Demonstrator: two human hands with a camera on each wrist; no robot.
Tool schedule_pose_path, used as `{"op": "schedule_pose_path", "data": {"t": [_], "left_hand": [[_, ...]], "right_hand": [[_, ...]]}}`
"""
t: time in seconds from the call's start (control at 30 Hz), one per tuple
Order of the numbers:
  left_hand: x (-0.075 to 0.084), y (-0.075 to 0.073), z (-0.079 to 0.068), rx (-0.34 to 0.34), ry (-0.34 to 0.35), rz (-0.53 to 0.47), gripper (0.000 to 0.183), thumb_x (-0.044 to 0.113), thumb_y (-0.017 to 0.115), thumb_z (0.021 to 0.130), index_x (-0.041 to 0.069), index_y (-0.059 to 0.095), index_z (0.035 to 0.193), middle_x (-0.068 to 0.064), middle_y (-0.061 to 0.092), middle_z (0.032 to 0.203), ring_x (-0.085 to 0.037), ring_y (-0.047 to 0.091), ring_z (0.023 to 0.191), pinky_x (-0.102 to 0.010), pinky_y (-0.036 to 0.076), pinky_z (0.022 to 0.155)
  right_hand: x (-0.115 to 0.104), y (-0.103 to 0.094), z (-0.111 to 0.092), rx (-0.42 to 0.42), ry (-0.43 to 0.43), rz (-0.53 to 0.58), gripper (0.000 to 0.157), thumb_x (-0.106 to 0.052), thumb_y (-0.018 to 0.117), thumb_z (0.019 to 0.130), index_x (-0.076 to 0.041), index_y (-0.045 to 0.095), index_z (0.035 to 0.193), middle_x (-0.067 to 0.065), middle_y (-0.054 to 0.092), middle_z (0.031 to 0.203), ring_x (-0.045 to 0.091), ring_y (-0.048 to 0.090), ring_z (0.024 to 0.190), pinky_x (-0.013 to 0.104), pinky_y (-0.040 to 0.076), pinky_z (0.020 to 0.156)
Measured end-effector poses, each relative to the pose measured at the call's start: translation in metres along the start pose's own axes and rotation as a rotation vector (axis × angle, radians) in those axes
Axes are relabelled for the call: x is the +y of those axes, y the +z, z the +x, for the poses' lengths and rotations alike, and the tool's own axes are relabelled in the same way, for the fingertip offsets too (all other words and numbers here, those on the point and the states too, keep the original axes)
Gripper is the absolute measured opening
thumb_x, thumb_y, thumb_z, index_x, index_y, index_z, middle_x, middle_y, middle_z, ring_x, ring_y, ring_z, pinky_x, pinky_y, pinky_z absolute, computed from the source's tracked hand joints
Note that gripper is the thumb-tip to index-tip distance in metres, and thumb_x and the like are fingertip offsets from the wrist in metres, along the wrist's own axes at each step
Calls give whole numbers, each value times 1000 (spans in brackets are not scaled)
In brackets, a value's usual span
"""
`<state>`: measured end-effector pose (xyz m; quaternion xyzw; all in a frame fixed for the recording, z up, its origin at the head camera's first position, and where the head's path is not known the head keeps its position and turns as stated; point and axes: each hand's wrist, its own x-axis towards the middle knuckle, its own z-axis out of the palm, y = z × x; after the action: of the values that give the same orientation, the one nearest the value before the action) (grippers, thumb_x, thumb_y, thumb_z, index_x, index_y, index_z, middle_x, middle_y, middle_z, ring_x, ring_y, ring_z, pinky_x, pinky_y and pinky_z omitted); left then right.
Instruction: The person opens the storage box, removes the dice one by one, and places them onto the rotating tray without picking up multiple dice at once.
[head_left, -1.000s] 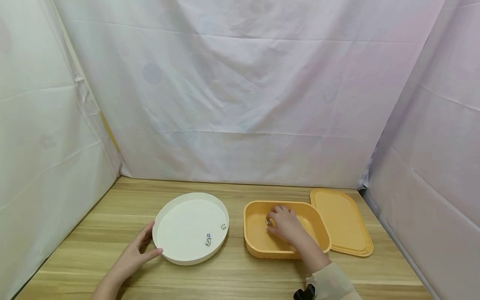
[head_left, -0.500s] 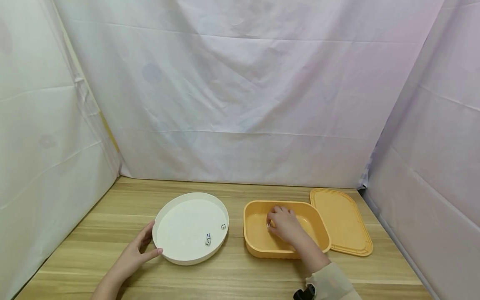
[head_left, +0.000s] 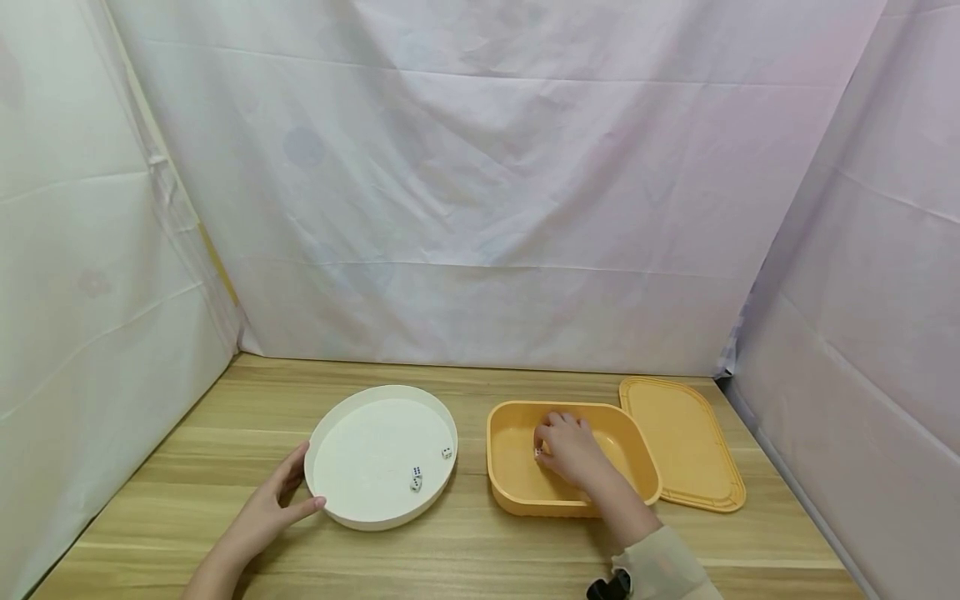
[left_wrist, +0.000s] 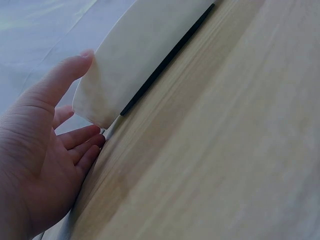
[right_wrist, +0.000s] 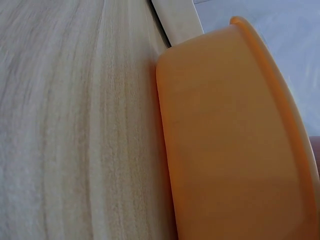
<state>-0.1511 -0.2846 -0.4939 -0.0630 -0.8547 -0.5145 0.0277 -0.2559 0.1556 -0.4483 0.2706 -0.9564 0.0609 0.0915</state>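
A round white tray (head_left: 375,442) with a low wall sits on the wooden table and bears several small white dice (head_left: 416,478). My left hand (head_left: 266,508) rests against the tray's left side, thumb and fingers spread along the wall. In the left wrist view, that hand's thumb (left_wrist: 80,65) touches the wall near its rim. Inside a deep yellow-orange box (head_left: 513,479), my right hand (head_left: 573,450) pinches a die (head_left: 537,452) between thumb and fingers. The right wrist view shows mostly the box's outer wall (right_wrist: 225,135), which hides nearly all of that hand.
A flat yellow-orange lid (head_left: 686,442) lies to the right of the box, close against it. White cloth (head_left: 480,208) hangs behind the table and along both sides. Wooden tabletop (head_left: 420,562) shows in front of the tray and box.
The right fingers have closed further over the die in the box, and less of it shows. My left hand, the tray and its dice have stayed put.
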Motion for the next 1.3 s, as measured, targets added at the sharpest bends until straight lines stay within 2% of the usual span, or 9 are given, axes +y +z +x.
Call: {"op": "schedule_pose_path", "data": {"t": [0.5,0.93,1.1,1.3], "left_hand": [[-1,0,0,4,4,15,88,27,71,78,9,16,144,-23,31,138,-37,31,123,-3,24,88],[-1,0,1,5,8,20,87,27,70,78,9,16,144,-23,31,138,-38,31,123,-3,24,88],[0,0,1,5,18,-3,87,25,71,78,9,17,144,-23,31,138,-37,31,124,-2,24,88],[-1,0,2,1,-6,-5,87,26,71,78,8,16,144,-22,30,139,-36,30,125,-2,23,87]], "right_hand": [[-1,-7,0,0,-3,7,14,-26,73,75,-24,59,73,-1,52,96,25,47,95,48,37,78],[-7,-21,2,36,-31,5,12,-25,72,76,-24,60,76,-1,53,99,26,47,99,50,36,83],[-10,-26,3,26,-32,-7,11,-27,71,77,-25,60,77,0,54,101,26,47,101,49,35,85],[-15,-31,3,21,-29,3,12,-28,72,77,-24,60,78,-1,54,101,25,47,100,50,35,85]]}}
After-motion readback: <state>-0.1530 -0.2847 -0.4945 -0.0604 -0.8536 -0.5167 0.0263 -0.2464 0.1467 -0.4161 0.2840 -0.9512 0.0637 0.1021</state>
